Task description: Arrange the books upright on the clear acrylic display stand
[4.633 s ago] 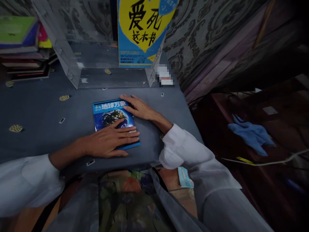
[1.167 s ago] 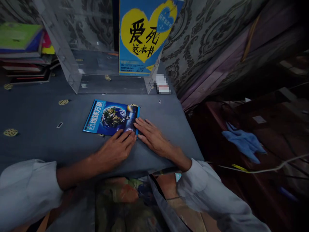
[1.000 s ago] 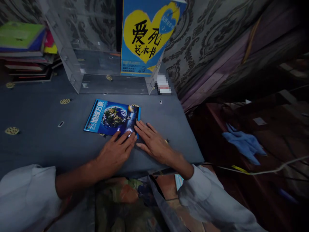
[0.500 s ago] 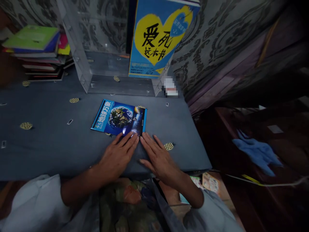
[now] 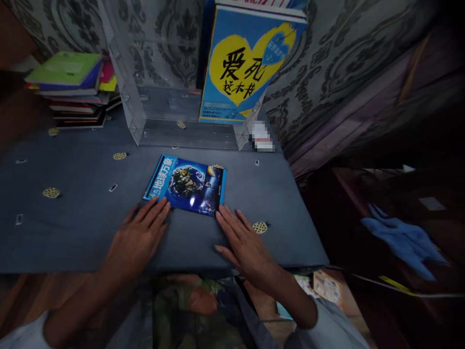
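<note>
A blue book [image 5: 187, 183] with a globe on its cover lies flat on the table, tilted slightly to the right. My left hand [image 5: 140, 232] rests at its near left corner, fingers stretched out and fingertips touching the edge. At the near right corner, my right hand [image 5: 244, 238] lies with its fingers extended and thumb apart, fingertips against the book. Neither hand grips anything. Behind the book, a clear acrylic rack [image 5: 189, 138] stands on the table and holds an upright blue book with a yellow heart [image 5: 238, 72].
A stack of books and folders [image 5: 69, 70] sits at the back left. The table [image 5: 87, 228] wears a grey-blue cloth with a pineapple print. To the right, a blue cloth [image 5: 403, 237] lies on a dark surface. More books [image 5: 327, 286] are below the table's front edge.
My left hand has slid left along the book's near edge, from near its right corner to its left corner. My right hand stays at the right corner. The view has shifted slightly.
</note>
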### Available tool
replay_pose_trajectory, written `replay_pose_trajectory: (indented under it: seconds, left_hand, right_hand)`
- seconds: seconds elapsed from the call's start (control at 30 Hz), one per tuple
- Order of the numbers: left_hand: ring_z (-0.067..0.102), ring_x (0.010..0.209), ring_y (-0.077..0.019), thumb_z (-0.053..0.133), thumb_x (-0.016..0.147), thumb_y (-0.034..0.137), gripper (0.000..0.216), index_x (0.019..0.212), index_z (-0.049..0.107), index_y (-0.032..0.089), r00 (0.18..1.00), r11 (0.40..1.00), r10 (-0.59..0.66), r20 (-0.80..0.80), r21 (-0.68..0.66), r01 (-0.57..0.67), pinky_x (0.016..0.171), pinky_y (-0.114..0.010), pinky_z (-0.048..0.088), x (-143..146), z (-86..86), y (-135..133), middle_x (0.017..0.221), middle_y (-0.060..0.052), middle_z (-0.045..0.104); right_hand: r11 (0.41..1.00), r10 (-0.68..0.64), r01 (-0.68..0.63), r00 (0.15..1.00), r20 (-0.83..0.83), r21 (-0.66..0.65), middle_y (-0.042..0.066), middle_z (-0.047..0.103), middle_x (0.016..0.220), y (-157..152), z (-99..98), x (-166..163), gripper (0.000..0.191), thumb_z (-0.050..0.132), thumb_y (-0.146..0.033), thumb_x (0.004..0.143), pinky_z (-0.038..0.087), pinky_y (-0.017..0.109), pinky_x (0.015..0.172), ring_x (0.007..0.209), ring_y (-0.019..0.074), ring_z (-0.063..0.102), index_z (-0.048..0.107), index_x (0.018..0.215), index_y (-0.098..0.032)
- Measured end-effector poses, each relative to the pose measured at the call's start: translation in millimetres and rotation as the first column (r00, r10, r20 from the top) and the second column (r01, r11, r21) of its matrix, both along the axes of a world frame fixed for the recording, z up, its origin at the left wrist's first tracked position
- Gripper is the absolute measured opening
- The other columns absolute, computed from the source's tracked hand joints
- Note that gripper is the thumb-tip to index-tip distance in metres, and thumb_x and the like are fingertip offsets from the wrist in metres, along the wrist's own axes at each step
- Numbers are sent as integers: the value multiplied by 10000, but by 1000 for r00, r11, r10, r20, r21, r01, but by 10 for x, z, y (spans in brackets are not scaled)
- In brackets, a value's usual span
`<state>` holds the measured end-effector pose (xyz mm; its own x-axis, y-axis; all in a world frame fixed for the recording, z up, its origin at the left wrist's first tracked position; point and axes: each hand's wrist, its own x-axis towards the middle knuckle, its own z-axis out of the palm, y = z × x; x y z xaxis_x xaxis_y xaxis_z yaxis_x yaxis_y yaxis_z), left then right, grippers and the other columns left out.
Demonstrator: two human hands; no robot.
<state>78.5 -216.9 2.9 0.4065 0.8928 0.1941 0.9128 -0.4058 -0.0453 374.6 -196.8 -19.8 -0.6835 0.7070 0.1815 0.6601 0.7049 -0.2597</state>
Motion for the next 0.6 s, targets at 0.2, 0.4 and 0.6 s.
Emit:
replay_pose_trajectory:
  seconds: [0.2,0.4,0.6]
  left_hand:
    - [542,1356,-367,330,1025,256,472,1409,576,134,996,996,86,-35,26,-85,1012,-546,490,-68,-11,-8,1480,-139,575]
    - [539,1355,-391,321,1038,333,492,1394,590,125,995,994,99,-31,55,-98,993,-572,504,-94,-108,111,1484,-158,566]
    - [566,1335,-375,331,1041,413,510,1324,626,108,992,992,120,42,34,-121,1025,-572,494,-104,-161,284,1453,-195,587]
  right_hand:
    - [1000,-29,29,999,-13,6,191,446,1578,-46,42,-62,692,512,-339,1022,406,574,1189,1494,304,387,229,1619,-134]
    - [998,-1,0,1000,14,65,218,551,1485,-128,140,-179,546,546,-334,998,486,566,1134,1416,348,497,508,1462,-48]
    - [989,148,-148,989,11,-15,177,558,1492,70,254,-265,503,537,-355,1022,418,463,1207,1451,265,461,543,1444,-81]
